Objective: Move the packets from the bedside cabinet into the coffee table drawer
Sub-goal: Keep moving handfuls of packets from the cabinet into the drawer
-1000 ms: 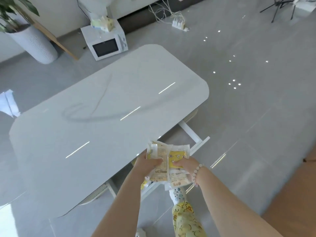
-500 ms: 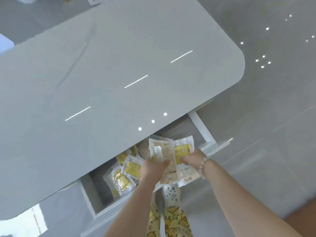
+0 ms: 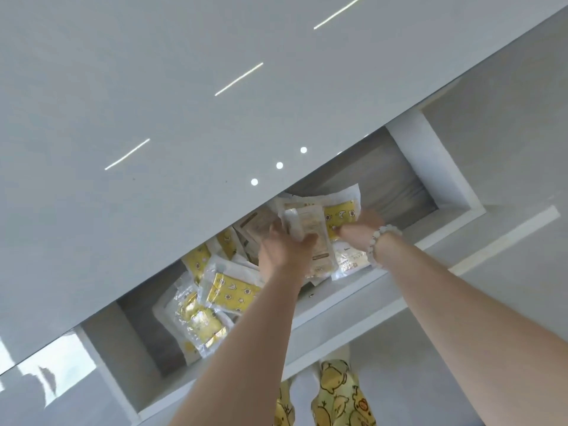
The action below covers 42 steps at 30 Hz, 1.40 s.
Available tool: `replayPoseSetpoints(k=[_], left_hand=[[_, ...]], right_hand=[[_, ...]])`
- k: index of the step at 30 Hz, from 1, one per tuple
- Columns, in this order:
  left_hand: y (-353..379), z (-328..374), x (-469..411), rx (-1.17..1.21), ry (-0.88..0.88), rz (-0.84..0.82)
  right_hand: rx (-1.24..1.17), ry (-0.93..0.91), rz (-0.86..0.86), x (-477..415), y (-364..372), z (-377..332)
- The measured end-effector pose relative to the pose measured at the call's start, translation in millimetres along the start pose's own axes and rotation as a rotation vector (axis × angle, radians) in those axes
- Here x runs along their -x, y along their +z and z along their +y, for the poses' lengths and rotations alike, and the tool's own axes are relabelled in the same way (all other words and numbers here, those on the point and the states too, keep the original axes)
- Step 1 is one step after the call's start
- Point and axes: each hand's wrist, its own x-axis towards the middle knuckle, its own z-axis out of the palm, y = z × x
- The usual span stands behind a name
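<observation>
You wear a white bead bracelet (image 3: 381, 241) on your right wrist and yellow trousers (image 3: 338, 392) printed with cartoon chicks.

Open drawer (image 3: 341, 299) juts from under the bench (image 3: 153, 87) near edge. Left hand (image 3: 284, 250) and right hand (image 3: 359, 229) together grip a fanned bundle of packets (image 3: 310, 229) just right of the drawer's middle, fingers curled round its sides. Loose packets (image 3: 227, 290), yellow and clear, lie overlapping toward the drawer's left end; bead bracelet (image 3: 382, 241) on right wrist, duck-print trousers (image 3: 335, 392) below the drawer front.
</observation>
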Motion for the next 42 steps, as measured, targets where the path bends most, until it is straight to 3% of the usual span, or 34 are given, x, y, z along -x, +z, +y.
replayPoseSetpoints(k=[6,15,21,26,30,32,38,42], left_hand=[[10.5,15.1,-14.9,-0.232,0.125,0.040],[-9.7,14.5,-2.2,-0.612,0.188,-0.076],[-62.4,-11.9,54.1,-0.763,0.315,-0.185],[-161.9,-15.8,130.2,-0.836,0.440,-0.137],[-269.7,-10.6,213.1,-0.747,0.437,-0.017],[-323.7,-14.2,255.4,-0.707,0.429,0.089],[-449.7,-71.2,362.0,-0.446,0.281,0.511],[-484.5,-133.4,408.8,-0.302,0.120,0.630]], right_hand=[[0.166,-0.186,0.153,-11.3,-1.1,-2.0],[0.511,-0.107,0.298,1.1,-6.5,-2.9],[0.734,-0.254,0.279,88.8,-21.2,-12.5],[0.865,-0.450,0.177,199.5,-57.0,-65.9],[0.989,-0.508,0.076,305.0,-78.8,-142.3],[1.048,-0.575,0.106,365.3,-79.5,-179.6],[1.186,-1.047,0.345,532.1,-41.3,-266.6],[1.240,-1.310,0.377,604.7,15.3,-302.0]])
